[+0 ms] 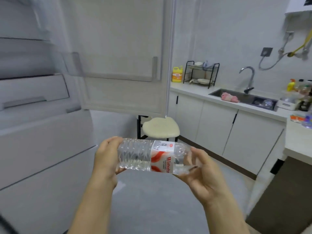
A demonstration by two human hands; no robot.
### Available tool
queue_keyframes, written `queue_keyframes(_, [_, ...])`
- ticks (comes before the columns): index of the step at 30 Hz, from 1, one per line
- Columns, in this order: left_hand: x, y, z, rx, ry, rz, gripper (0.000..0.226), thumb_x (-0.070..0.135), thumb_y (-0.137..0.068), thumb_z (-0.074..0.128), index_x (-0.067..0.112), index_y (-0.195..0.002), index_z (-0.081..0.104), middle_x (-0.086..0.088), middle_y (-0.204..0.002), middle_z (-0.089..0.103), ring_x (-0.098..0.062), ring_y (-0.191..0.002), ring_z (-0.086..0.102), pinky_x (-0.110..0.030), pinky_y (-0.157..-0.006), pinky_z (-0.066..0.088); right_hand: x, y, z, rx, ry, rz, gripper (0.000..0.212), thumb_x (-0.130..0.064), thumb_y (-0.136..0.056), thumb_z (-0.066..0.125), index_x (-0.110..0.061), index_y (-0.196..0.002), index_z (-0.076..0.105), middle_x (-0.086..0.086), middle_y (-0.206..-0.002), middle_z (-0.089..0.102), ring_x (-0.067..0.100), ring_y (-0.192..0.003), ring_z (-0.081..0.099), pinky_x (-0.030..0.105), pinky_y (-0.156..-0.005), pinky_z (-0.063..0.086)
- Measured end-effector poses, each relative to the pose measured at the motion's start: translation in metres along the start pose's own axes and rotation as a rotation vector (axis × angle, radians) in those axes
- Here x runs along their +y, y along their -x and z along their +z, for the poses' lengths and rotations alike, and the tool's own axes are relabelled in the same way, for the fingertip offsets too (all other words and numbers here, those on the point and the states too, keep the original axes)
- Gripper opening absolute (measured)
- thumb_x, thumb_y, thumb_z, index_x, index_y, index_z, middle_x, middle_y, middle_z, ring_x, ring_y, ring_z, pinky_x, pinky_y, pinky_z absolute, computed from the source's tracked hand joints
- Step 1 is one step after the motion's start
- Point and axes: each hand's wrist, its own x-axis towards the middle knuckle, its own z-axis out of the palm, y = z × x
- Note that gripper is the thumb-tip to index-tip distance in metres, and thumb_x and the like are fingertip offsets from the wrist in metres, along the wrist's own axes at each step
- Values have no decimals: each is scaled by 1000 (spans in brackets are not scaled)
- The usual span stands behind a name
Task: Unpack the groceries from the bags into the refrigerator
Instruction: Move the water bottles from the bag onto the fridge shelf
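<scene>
A small home kitchen. Above and left of the left hand (pixel 106 156), an open refrigerator (pixel 33 92); up and right of the right hand (pixel 201 173), a steel sink (pixel 248 99) with faucet (pixel 251 78), dish rack (pixel 201 74), yellow detergent jug (pixel 177 75), white cabinets (pixel 217 127).

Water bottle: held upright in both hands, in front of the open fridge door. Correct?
One thing is off: the water bottle isn't upright. It lies on its side, roughly level, with the left hand gripping one end and the right hand the other. It is in front of the open fridge door, as you said. The head view shows this.
</scene>
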Motion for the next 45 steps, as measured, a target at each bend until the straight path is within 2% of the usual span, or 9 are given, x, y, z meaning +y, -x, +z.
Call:
queue_keyframes(6, [44, -69, -75, 149, 53, 90, 15, 20, -83, 60, 25, -97, 63, 2, -92, 62, -18, -79, 58, -30, -66, 48, 59, -39, 85, -140, 129, 90, 11, -12, -88, 56, -7, -98, 56, 21, -103, 65, 38, -94, 65, 61, -78, 51])
queue_keyframes(8, [57, -88, -95, 180, 67, 121, 23, 19, -83, 60, 23, -106, 62, 1, -95, 62, -18, -78, 57, -27, -63, 48, 73, -49, 111, -206, 155, 122, 14, -13, -89, 55, -7, -101, 56, 20, -103, 65, 39, -91, 67, 58, -73, 54])
queue_keyframes(13, [87, -128, -134, 286, 119, 190, 12, 15, -83, 60, 22, -93, 59, 3, -81, 60, -12, -63, 55, -25, -58, 46, 103, -75, 169, -304, 136, 189, 8, -14, -90, 56, -9, -94, 51, 20, -105, 63, 37, -84, 70, 46, -61, 57])
queue_keyframes(18, [110, -167, -156, 356, 156, 257, 18, 22, -83, 60, 24, -101, 60, 1, -98, 64, -16, -79, 58, -28, -64, 45, 127, -105, 222, -315, 79, 171, 21, -9, -90, 53, -6, -111, 51, 19, -102, 60, 39, -83, 68, 43, -54, 56])
queue_keyframes(26, [169, -242, -149, 399, 174, 437, 38, 23, -93, 50, 28, -131, 45, 3, -115, 56, -8, -80, 58, -25, -59, 47, 133, -160, 307, -451, 40, 34, 11, -1, -90, 47, -9, -84, 44, 15, -92, 54, 35, -82, 64, 55, -65, 55])
queue_keyframes(30, [198, -273, -140, 367, 67, 502, 51, 23, -96, 46, 33, -143, 29, 4, -127, 48, -16, -101, 58, -27, -64, 51, 131, -188, 350, -514, 7, -41, 15, 0, -89, 50, -11, -85, 42, 10, -89, 51, 31, -80, 61, 54, -65, 56])
queue_keyframes(36, [232, -325, -137, 486, -129, 642, 36, 22, -94, 51, 23, -130, 46, 3, -127, 45, -19, -118, 49, -43, -96, 48, 143, -223, 407, -580, -22, -156, 22, 2, -89, 52, -16, -84, 42, 3, -116, 55, 25, -97, 62, 48, -65, 59])
queue_keyframes(39, [247, -347, -140, 506, -150, 713, 28, 23, -93, 52, 25, -121, 51, 6, -120, 48, -20, -115, 54, -44, -98, 46, 151, -237, 434, -635, -48, -230, 23, 1, -89, 54, -18, -83, 42, -5, -117, 55, 12, -91, 63, 45, -67, 59])
queue_keyframes(45, [283, -380, -156, 516, -196, 820, 16, 23, -92, 52, 33, -104, 54, 9, -120, 50, -13, -107, 55, -44, -93, 49, 168, -259, 486, -681, -89, -341, 27, 3, -88, 54, -20, -83, 42, -9, -119, 55, 13, -101, 62, 45, -72, 59])
